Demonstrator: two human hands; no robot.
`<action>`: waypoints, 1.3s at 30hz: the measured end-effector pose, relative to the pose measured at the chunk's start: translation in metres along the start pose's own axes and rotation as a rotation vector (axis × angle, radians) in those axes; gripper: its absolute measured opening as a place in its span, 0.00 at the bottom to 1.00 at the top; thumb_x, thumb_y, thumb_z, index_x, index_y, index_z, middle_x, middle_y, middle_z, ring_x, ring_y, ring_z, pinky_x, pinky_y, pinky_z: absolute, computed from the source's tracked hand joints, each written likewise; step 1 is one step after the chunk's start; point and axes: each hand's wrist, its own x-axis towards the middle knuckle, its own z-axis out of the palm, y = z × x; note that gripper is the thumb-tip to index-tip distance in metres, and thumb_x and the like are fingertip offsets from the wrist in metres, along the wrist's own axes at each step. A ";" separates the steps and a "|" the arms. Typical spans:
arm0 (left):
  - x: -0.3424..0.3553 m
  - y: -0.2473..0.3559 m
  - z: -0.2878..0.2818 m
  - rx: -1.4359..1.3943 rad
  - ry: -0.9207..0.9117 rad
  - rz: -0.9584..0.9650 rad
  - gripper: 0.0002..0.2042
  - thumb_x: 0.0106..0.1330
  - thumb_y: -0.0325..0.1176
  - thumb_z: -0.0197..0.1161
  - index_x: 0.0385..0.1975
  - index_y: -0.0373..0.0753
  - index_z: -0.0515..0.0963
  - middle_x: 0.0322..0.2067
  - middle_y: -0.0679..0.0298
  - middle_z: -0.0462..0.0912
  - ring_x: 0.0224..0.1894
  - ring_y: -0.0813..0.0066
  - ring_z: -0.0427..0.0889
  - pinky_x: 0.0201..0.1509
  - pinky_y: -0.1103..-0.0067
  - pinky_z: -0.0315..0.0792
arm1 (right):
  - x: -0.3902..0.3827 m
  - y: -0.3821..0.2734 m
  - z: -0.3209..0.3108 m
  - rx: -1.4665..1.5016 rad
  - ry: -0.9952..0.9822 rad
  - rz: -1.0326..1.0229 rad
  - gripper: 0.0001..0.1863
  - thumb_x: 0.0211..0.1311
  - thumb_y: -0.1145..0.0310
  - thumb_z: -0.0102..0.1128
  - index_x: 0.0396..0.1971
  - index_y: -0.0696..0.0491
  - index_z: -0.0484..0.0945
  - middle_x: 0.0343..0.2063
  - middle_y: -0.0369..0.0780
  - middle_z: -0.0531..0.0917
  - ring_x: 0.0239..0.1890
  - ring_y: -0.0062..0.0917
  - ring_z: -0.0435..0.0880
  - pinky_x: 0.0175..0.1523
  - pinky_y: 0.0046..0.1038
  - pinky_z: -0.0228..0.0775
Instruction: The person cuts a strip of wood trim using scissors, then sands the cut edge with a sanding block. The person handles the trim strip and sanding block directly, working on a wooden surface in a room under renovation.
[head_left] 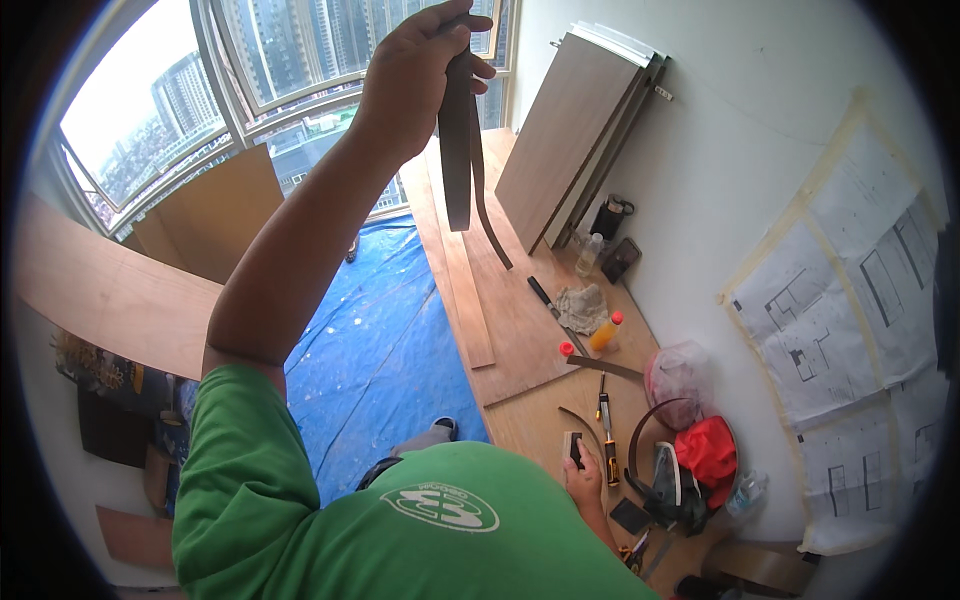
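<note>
Head view: left hand point(415, 75) raised high toward the window, fingers pinched around the top of a dark brown edging strip point(458, 150) — it hangs down doubled, one end trailing lower over the boards. Right hand point(583, 480) low on the wooden surface point(530, 410), fingers closed over a small pale block point(573, 447). Just beside it: a yellow-black utility knife point(606, 440) and a curved offcut of strip point(585, 420). Further along — an orange bottle point(606, 333), a crumpled rag point(583, 305). Blue tarp point(375, 340) covers the floor left of the surface.
</note>
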 end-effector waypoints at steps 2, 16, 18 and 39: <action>-0.008 -0.003 0.002 0.063 -0.001 0.060 0.21 0.80 0.29 0.54 0.70 0.34 0.73 0.54 0.54 0.86 0.36 0.74 0.87 0.42 0.78 0.84 | 0.002 -0.006 -0.003 -0.009 -0.004 -0.006 0.33 0.64 0.66 0.69 0.70 0.57 0.76 0.55 0.52 0.83 0.58 0.44 0.83 0.66 0.38 0.74; -0.071 -0.040 -0.007 0.158 -0.199 -0.096 0.26 0.81 0.28 0.52 0.77 0.34 0.65 0.69 0.52 0.78 0.56 0.65 0.88 0.65 0.70 0.79 | 0.012 -0.008 0.012 0.028 -0.060 0.036 0.33 0.64 0.64 0.70 0.70 0.52 0.77 0.56 0.51 0.82 0.59 0.45 0.82 0.67 0.39 0.73; -0.092 -0.045 -0.002 0.171 -0.177 -0.114 0.28 0.78 0.24 0.57 0.77 0.32 0.64 0.66 0.51 0.80 0.56 0.65 0.87 0.64 0.71 0.79 | 0.001 0.007 0.011 -0.023 -0.048 0.044 0.33 0.64 0.64 0.70 0.70 0.51 0.78 0.55 0.50 0.82 0.58 0.45 0.81 0.67 0.40 0.73; -0.215 -0.070 -0.036 0.143 0.018 -0.307 0.21 0.80 0.25 0.58 0.70 0.28 0.72 0.47 0.50 0.89 0.37 0.72 0.89 0.43 0.77 0.84 | -0.055 0.100 0.026 -0.656 -0.104 0.429 0.37 0.64 0.66 0.71 0.74 0.41 0.71 0.68 0.39 0.74 0.69 0.41 0.70 0.74 0.49 0.62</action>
